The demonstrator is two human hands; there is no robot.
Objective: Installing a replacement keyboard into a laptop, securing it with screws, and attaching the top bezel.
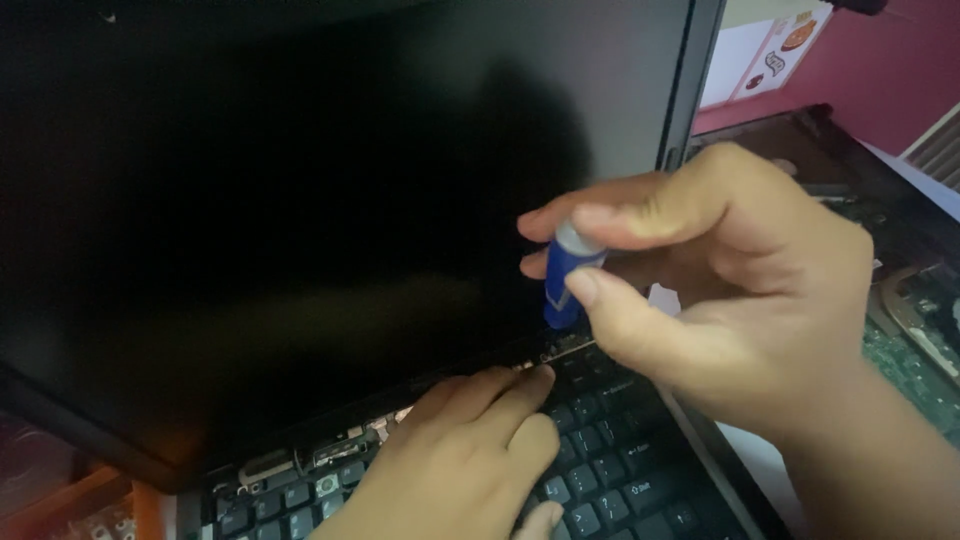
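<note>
An open black laptop fills the head view, its dark screen (280,200) tilted back over the keyboard (610,480). My right hand (730,290) pinches the blue handle of a small screwdriver (565,280) between thumb and fingers, its tip pointing down at the hinge strip (560,345) along the screen's lower edge. My left hand (470,450) rests on the keyboard, fingers stretched together toward the exposed hinge strip just left of the screwdriver. The screwdriver's tip is hidden behind the handle and my fingers.
Right of the laptop lies another opened device with a green circuit board (910,370) and metal parts showing. A pink wall (880,70) with a white poster (765,50) rises behind. An orange-brown surface (60,490) shows at the lower left.
</note>
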